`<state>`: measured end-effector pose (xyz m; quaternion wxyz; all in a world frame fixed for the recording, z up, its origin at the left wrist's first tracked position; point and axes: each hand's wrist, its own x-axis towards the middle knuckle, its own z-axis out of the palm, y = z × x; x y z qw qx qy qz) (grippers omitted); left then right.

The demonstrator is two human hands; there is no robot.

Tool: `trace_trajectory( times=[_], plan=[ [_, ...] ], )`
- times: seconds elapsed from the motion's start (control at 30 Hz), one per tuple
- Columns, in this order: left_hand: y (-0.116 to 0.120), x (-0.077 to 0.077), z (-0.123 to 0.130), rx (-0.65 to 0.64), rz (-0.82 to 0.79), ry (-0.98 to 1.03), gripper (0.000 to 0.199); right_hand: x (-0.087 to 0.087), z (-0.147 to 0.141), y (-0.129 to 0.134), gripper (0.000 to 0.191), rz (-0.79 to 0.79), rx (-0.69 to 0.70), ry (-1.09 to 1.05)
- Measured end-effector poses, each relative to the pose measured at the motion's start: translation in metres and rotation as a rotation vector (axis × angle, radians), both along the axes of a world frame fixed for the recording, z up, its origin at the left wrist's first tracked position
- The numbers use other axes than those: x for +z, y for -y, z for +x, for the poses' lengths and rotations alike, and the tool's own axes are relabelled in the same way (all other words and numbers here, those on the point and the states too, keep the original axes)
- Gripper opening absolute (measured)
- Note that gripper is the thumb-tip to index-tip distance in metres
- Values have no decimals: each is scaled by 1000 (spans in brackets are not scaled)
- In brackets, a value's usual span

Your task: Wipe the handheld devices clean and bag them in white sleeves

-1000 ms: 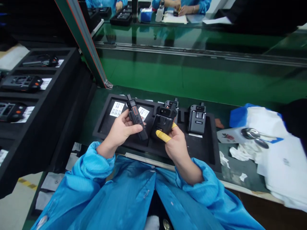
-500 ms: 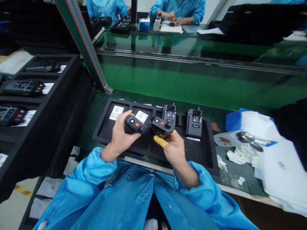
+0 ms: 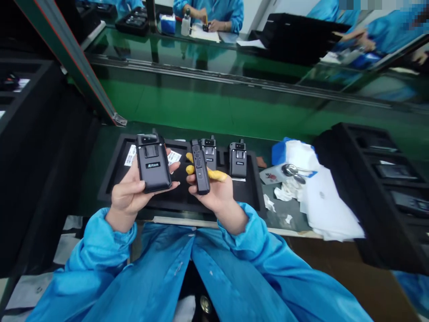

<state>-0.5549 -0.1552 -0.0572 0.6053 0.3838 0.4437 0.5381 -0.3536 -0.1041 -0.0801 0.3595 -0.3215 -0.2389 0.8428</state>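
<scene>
My left hand (image 3: 129, 194) is closed around a black two-way radio (image 3: 154, 167), its back with the "Riton" label facing up. In my right hand (image 3: 217, 192), with yellow covers on some fingers, a second black two-way radio (image 3: 201, 172) is held on edge, so its side buttons show. Both are above a black foam tray (image 3: 112, 181) with compartments. Two more radios lie in the tray's right part: one (image 3: 210, 152) is partly behind the right-hand radio, the other (image 3: 237, 161) farther right. White barcode labels (image 3: 130, 156) lie in the left compartments.
Right of the tray are a blue box (image 3: 279, 152) with white cloth, a bottle with a metal pump (image 3: 273, 174), crumpled tissues (image 3: 286, 190) and white bags (image 3: 330, 205). Stacked black trays (image 3: 375, 197) stand at both sides. Co-workers sit behind the green partition (image 3: 201, 105).
Both radios have been turned: the left one from its top end to its back, the right one onto its side. My hands are farther apart, and the view has swung right.
</scene>
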Motion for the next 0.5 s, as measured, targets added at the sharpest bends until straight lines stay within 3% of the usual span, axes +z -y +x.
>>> trace_trajectory(
  times=[0.13, 0.23, 0.4, 0.5],
  plan=[
    [-2, -2, -1, 35, 58, -85, 128, -3, -1, 1, 24, -21, 6, -13],
    [-5, -9, -1, 71, 94, -136, 143, -1, -3, -3, 25, 18, -25, 74],
    [-6, -12, -4, 81, 101, -116, 141, 4, -20, -25, 47, 244, -112, 252],
    [-6, -10, -7, 98, 61, -68, 122, -6, -39, -43, 59, 382, -180, 349]
  ],
)
